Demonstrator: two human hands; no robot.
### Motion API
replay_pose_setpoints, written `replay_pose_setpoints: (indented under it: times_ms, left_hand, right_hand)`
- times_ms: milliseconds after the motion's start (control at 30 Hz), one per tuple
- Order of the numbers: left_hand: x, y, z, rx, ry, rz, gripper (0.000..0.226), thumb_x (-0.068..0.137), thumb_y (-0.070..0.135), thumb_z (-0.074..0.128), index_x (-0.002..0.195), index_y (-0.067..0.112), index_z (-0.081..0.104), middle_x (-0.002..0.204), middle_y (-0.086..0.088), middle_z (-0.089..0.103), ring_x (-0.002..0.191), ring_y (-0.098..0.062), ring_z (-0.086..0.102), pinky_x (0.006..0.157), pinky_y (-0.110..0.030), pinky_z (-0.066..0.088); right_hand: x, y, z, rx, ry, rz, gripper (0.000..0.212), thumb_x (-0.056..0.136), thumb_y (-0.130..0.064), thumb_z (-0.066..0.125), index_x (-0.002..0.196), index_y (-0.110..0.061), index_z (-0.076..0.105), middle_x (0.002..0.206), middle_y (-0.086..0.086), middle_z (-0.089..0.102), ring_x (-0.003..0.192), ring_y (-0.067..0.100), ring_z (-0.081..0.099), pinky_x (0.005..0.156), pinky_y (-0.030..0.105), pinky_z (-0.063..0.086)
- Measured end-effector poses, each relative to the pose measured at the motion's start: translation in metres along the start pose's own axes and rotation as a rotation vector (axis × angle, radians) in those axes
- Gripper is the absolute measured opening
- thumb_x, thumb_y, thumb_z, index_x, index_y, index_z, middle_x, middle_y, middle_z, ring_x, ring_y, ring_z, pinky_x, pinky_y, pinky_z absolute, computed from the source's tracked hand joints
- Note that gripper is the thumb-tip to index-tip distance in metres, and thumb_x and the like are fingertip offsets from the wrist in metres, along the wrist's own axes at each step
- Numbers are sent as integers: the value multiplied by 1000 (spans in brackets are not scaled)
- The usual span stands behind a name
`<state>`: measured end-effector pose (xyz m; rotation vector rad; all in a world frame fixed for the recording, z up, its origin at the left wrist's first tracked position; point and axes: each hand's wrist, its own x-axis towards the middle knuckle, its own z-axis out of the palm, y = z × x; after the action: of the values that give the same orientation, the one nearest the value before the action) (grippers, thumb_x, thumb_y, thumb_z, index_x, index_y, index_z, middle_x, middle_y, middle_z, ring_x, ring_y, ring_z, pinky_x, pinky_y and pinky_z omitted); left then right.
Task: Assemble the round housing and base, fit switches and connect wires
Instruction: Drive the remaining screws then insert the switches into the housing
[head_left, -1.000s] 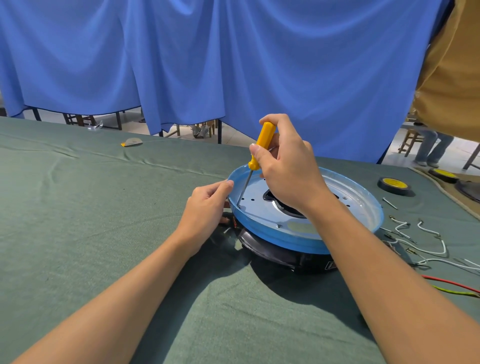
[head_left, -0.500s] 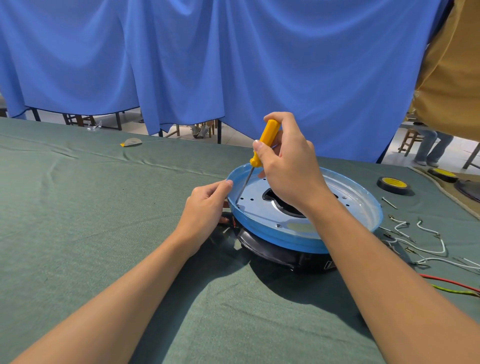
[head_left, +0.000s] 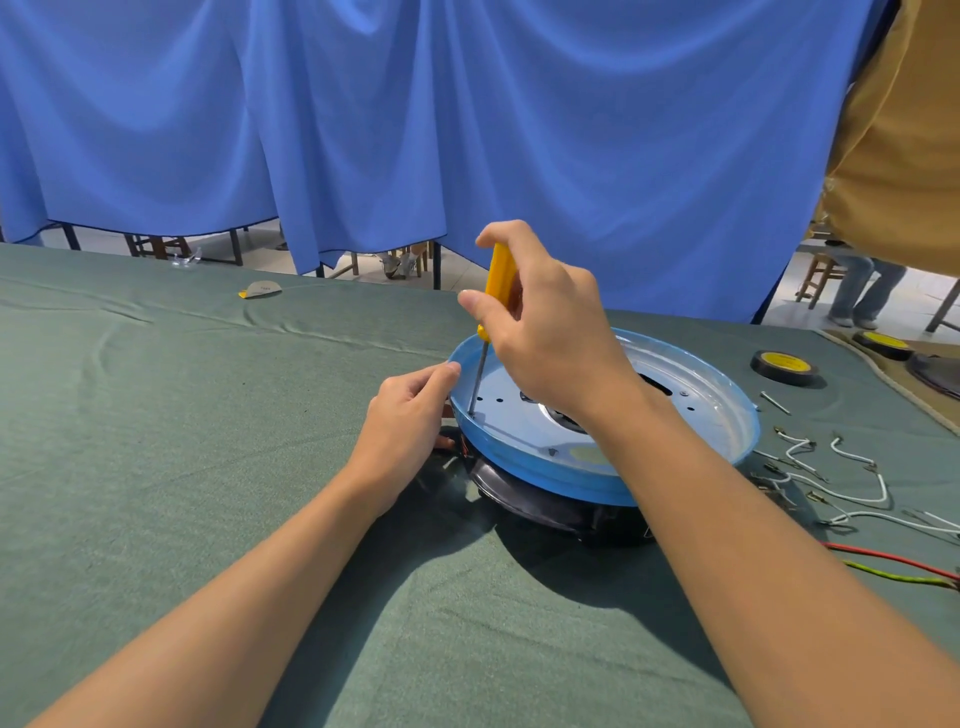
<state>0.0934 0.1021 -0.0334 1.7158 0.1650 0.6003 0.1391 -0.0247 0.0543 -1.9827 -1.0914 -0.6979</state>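
Note:
A round blue-rimmed housing (head_left: 691, 462) with a silvery inner face lies on top of a black base (head_left: 550, 506) on the green cloth. My right hand (head_left: 550, 338) grips a yellow-handled screwdriver (head_left: 496, 283), nearly upright, its tip set at a hole near the housing's left inner edge. My left hand (head_left: 408, 421) holds the housing's left rim, thumb on top and fingers curled beneath. Several white wires (head_left: 852, 483) with metal terminals lie to the right of the housing.
A roll of black tape with a yellow core (head_left: 784, 366) sits at the back right, a second roll (head_left: 883, 344) farther right. Red and green wires (head_left: 893, 569) lie at the right edge. A small paper piece (head_left: 261, 289) lies far left. A person in tan stands at the right.
My right hand has tilted the screwdriver more upright and shifted its grip on the handle. The left hand and the housing have stayed in place.

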Motion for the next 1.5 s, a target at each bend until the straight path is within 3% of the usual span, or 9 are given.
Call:
replay_pose_setpoints:
  times_ms: [133,267,333,533,800,933,1067,1267,1500]
  left_hand:
    - [0,0,0,23,-1,10,36,103,31,45,86,29,77,90,5,77,87,-13,72,62,-31,57]
    - [-3,2,2,125,54,103,34,102,33,44,99,15,74,98,-4,74,101,-28,65,90,-51,53]
    - [-8,7,2,209,151,243,32,96,36,46,103,18,71,101,8,71,106,-18,62,95,-37,50]
    - [-18,26,3,346,171,456,17,83,33,70,94,21,74,86,26,61,89,-8,62,92,-46,47]
    - [-5,30,-8,341,115,336,14,83,11,75,88,24,78,82,-1,75,76,3,64,78,-23,51]
    - [-2,30,-14,302,-28,269,19,92,13,66,91,28,78,88,4,78,87,-4,70,90,-38,54]
    - [-7,27,-7,271,25,309,11,87,15,72,91,22,79,83,8,77,78,3,69,78,-24,54]
    - [-3,31,-7,338,10,295,14,89,7,66,90,9,80,73,3,75,60,14,55,61,-10,39]
    - [-7,32,-4,340,10,334,13,91,9,66,93,11,79,80,8,74,70,11,63,67,-11,47]
  right_hand:
    - [7,-7,5,-50,-66,3,44,96,-35,55,136,-20,43,70,-11,41,73,18,45,68,31,37]
    - [13,-13,3,82,-195,49,55,100,-22,45,152,-17,26,95,3,46,92,20,43,79,25,31]
    - [15,-15,1,119,-196,42,53,98,-15,48,149,-17,34,99,8,59,95,26,53,85,28,40]
    - [11,-15,2,-48,-73,30,42,95,-26,56,137,-25,50,88,4,56,94,27,57,82,34,46]
    - [15,-18,-3,102,-204,52,54,97,-9,47,149,-16,35,118,11,59,109,26,55,99,31,40]
    - [11,-19,1,51,-76,59,45,93,-16,59,137,-21,51,102,7,65,99,26,59,92,37,46]
    - [10,-15,1,-24,-17,56,35,89,-26,66,123,-25,58,85,-1,51,82,19,48,82,33,44]
    - [13,-17,-2,93,-213,61,51,92,-8,51,142,-20,48,110,8,58,104,21,53,89,19,34]
    - [7,-16,4,13,-67,69,54,89,-18,65,139,-23,47,84,-2,52,83,21,51,86,42,48]
